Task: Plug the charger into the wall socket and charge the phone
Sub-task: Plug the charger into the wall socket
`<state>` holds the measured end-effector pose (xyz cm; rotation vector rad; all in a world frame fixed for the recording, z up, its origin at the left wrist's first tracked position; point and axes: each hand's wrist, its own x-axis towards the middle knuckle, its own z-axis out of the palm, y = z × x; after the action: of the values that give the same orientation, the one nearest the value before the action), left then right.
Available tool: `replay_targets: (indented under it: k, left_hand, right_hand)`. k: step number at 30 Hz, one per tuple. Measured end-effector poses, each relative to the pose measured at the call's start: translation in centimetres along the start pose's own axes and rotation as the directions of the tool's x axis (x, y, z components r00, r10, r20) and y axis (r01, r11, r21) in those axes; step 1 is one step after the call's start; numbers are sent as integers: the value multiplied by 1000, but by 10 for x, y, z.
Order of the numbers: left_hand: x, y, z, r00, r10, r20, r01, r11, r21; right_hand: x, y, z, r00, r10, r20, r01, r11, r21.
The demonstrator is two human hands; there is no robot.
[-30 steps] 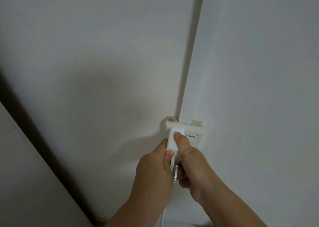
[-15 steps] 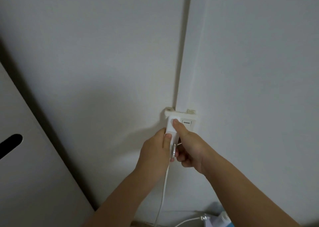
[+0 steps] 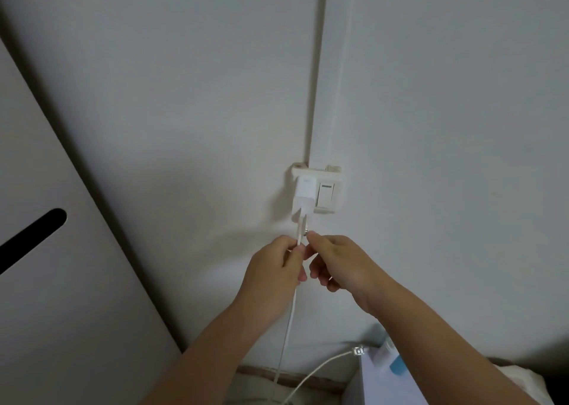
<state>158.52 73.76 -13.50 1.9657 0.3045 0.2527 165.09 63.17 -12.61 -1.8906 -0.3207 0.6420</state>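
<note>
A white charger (image 3: pixel 303 197) sits plugged into the wall socket (image 3: pixel 317 189), beside the socket's rocker switch (image 3: pixel 325 194). Its white cable (image 3: pixel 288 333) hangs down from the charger's underside. My left hand (image 3: pixel 274 273) pinches the cable just below the charger. My right hand (image 3: pixel 337 261) is next to it, thumb and forefinger at a small metal piece on the cable; what it grips is hard to make out. The cable's free end plug (image 3: pixel 358 350) hangs at the bottom. No phone is visible.
A white cabinet door (image 3: pixel 61 281) with a dark slot handle (image 3: pixel 30 239) stands at the left. A wall duct (image 3: pixel 317 65) runs up from the socket. A white box with blue-capped items (image 3: pixel 385 361) sits at the bottom right, beside a skirting strip (image 3: pixel 308 377).
Both hands have slid down off the charger body to the cable below it. The charger now stays in the socket by itself. The view has pulled back and tilted down.
</note>
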Motion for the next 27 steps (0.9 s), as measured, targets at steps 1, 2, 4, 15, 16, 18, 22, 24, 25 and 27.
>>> replay_targets:
  k: [1,2,4,15,16,18,22,24,25,27]
  left_hand:
    - [-3,-1,0,1000,1,4,-1,1000,-2]
    - [-6,-3,0,1000,1,6,-1,1000,-8]
    - [-12,-6,0,1000,-1,12,1,1000,-21]
    - [-46,-26,12,972,-145,187,187,955,-231]
    - [-48,-27,14,966,-152,211,204,946,-253]
    - [-51,-29,18,961,-151,232,217,931,-294]
    - [-49,-37,19,973,-146,176,198,924,-328]
    - [-46,-43,19,981,-144,128,178,931,-319]
    - [-44,-47,18,985,-141,99,165,935,-314]
    - [-41,-54,18,992,-120,32,124,949,-290]
  right_hand:
    - [-3,3,2,1000,-11,2,11,1000,-2]
    - [-7,7,4,1000,-23,3,23,1000,-8]
    - [-14,15,8,999,-41,12,41,999,-22]
    - [-55,80,44,955,-21,296,45,996,-73]
    - [-59,88,47,944,1,329,33,995,-98]
    - [-66,108,51,935,64,348,0,984,-181]
    - [-83,163,55,933,187,306,-52,915,-401]
    - [-94,194,53,935,279,218,-138,854,-502]
    - [-98,209,51,937,321,140,-197,814,-547]
    - [-106,236,47,926,377,-38,-319,720,-616]
